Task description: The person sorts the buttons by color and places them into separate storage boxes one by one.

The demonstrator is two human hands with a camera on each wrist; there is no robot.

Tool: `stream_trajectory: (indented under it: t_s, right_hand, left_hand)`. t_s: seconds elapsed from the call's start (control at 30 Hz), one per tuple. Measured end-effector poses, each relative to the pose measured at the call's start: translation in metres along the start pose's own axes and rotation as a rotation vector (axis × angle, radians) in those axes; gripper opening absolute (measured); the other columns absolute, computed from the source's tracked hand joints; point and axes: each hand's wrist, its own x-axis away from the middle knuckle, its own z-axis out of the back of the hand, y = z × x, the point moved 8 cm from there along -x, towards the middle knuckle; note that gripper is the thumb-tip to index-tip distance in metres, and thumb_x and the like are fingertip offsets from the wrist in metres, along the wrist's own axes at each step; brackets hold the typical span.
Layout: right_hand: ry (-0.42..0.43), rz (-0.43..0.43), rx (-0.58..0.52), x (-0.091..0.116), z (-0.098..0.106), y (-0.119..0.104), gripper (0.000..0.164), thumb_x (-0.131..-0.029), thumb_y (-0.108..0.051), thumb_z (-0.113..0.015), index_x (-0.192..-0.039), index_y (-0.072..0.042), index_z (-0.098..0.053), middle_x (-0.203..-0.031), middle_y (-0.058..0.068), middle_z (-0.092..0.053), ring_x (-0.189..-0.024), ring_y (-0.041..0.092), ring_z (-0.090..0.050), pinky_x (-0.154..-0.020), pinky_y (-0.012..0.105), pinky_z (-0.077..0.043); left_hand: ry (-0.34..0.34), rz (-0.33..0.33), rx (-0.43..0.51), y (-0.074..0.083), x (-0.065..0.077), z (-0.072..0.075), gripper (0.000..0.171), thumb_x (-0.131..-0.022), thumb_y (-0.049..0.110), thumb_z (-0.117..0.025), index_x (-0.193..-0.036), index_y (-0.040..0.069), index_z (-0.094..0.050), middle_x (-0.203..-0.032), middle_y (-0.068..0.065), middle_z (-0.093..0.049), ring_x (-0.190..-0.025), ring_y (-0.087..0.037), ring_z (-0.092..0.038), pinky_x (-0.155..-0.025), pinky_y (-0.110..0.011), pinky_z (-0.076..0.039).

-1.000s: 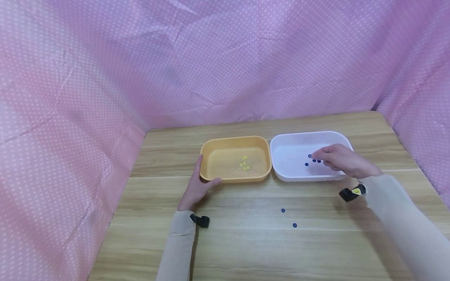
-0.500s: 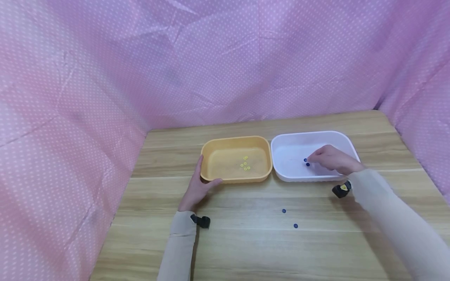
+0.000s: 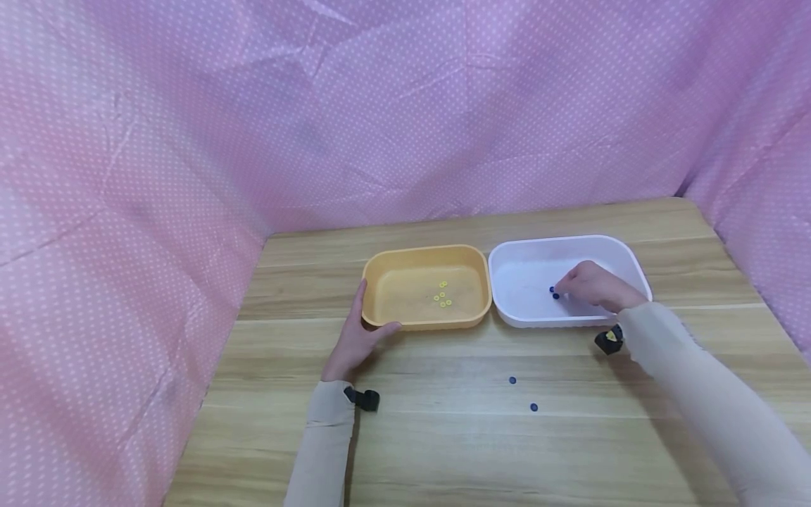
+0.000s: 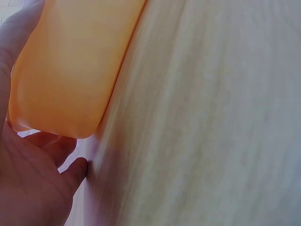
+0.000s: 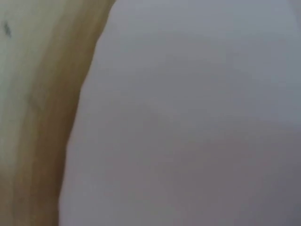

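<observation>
Fingers spread round its left end and thumb along the front rim, my left hand [image 3: 353, 341] holds an orange plastic tray [image 3: 412, 325]. In the left wrist view the fingers [image 4: 56, 146] curl behind the orange tray wall [image 4: 75, 66]. Several small yellow buttons [image 3: 442, 295] lie inside. My right hand [image 3: 595, 285] reaches into the white tray [image 3: 516, 257], thumb and forefinger pinching a dark blue button [image 3: 552, 289] low over the floor. Another blue button [image 3: 555, 296] lies right beside the fingertips. The hand hides the tray floor behind it.
Two more blue buttons lie on the wooden table [image 3: 431, 429], a nearer one [image 3: 534, 407] and a farther one [image 3: 512, 380]. The trays stand side by side. Pink dotted cloth [image 3: 405, 127] hangs behind. A blurred pale wall [image 5: 188, 117] fills most of the right wrist view.
My right hand has moved left and down inside the white tray, bringing the blue button beside another; blue buttons seen earlier are now hidden behind it. My left hand stays on the orange tray.
</observation>
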Motion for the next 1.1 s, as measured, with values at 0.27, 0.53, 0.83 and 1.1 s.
stream_trajectory:
  t_s: [0.27,0.53,0.83,1.1]
  right_hand:
    - [0.013,-0.022,0.05,-0.001,0.0,-0.002,0.034,-0.092,-0.017,-0.061,-0.111,0.01,-0.066,-0.066,0.001,-0.045,-0.062,0.016,-0.04,-0.055,0.028,-0.034]
    - [0.033,-0.039,0.088,-0.001,0.002,-0.003,0.023,-0.092,-0.017,-0.06,-0.091,0.004,-0.071,-0.061,-0.002,-0.039,-0.062,0.016,-0.039,-0.057,0.029,-0.033]
    - [0.049,-0.031,0.081,0.003,0.007,-0.005,0.02,-0.089,-0.018,-0.064,-0.086,0.0,-0.073,-0.058,-0.004,-0.037,-0.059,0.015,-0.037,-0.054,0.029,-0.032]
    - [0.132,0.054,0.063,0.025,0.023,-0.02,0.039,-0.095,-0.027,-0.06,-0.11,0.009,-0.067,-0.086,0.014,-0.061,-0.079,0.025,-0.048,-0.067,0.035,-0.041]
  left_hand:
    - [0.0,-0.003,-0.007,-0.001,0.0,-0.001,0.113,-0.073,0.046,-0.084,-0.154,0.041,-0.005,-0.16,0.006,-0.018,-0.141,-0.014,-0.025,-0.116,-0.038,-0.019]
    - [-0.001,0.016,-0.007,-0.003,0.0,-0.001,0.114,-0.071,0.048,-0.084,-0.154,0.042,-0.005,-0.16,0.007,-0.017,-0.141,-0.013,-0.025,-0.116,-0.037,-0.019]
    - [-0.005,0.012,0.0,-0.001,0.0,0.0,0.116,-0.072,0.046,-0.084,-0.155,0.039,-0.004,-0.16,0.004,-0.017,-0.14,-0.014,-0.028,-0.115,-0.037,-0.022]
    - [-0.001,0.016,-0.021,-0.002,0.0,0.0,0.115,-0.072,0.047,-0.084,-0.155,0.04,-0.004,-0.16,0.006,-0.016,-0.142,-0.015,-0.024,-0.116,-0.039,-0.019]
